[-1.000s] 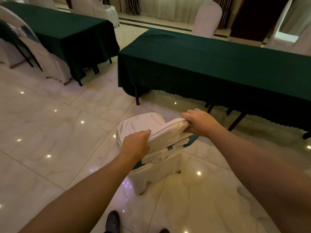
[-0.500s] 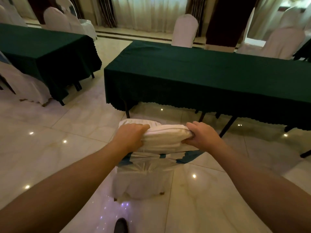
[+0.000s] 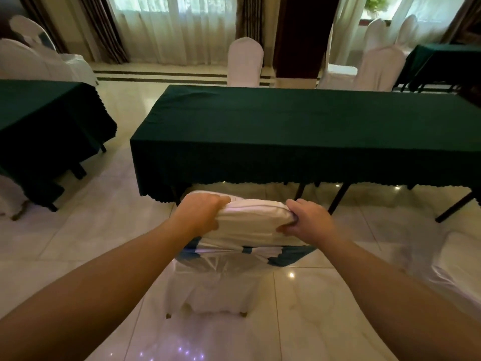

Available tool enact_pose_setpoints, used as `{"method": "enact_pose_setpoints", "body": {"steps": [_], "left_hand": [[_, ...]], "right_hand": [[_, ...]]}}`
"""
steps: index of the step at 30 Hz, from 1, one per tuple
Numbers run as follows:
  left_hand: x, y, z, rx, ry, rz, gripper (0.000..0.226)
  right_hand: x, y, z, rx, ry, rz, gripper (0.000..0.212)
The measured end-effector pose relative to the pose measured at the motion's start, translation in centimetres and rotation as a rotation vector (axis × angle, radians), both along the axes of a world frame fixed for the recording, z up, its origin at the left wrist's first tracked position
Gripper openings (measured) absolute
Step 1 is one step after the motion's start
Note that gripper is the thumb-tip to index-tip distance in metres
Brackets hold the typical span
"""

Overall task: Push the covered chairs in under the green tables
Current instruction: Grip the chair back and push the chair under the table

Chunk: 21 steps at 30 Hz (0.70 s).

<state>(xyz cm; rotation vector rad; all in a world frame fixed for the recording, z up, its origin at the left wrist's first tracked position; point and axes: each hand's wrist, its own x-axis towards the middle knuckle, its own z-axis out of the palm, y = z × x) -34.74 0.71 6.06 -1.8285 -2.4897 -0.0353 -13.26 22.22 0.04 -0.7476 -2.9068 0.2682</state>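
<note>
Left hand: your left hand (image 3: 201, 216) is closed over the left top corner of the chair back, fingers curled over the far side and thumb on the near side.
Right hand: your right hand (image 3: 305, 220) is clamped on the right top corner of the same chair back, fingers wrapped over the edge and thumb tucked beneath.
Chair: the chair (image 3: 234, 246) in its white cover stands right in front of you, back toward you, between your two arms. A green sash (image 3: 289, 255) is tied across the back below your hands. Its seat end points at the near left part of the table, and the top of the back sits just below the hanging cloth edge; you cannot tell how far the seat reaches under.
Table: the table (image 3: 299, 131) with the green cloth runs across the view ahead of you, its dark legs showing under the scalloped hem.
Other tables: a second green table (image 3: 44, 118) stands to the left, a third (image 3: 447, 63) far right.
Other chairs: one white covered chair (image 3: 245, 62) stands behind the far side of the table, more at the right (image 3: 377, 66) and far left (image 3: 33, 61).
Floor: glossy pale marble floor (image 3: 86, 230) with small light reflections.
</note>
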Motion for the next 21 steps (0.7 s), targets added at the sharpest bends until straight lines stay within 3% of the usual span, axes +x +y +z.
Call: {"method": "enact_pose_setpoints", "body": {"steps": [10, 21], "left_hand": [[-9.8, 10.8, -0.4, -0.026, 0.0, -0.012, 0.048], [-21.2, 26.7, -0.7, -0.124, 0.045, 0.055, 0.05]], "right_hand": [[-9.5, 10.0, 1.1, 0.031, 0.019, -0.016, 0.046], [-20.9, 26.1, 1.9, 0.025, 0.006, 0.032, 0.048]]}}
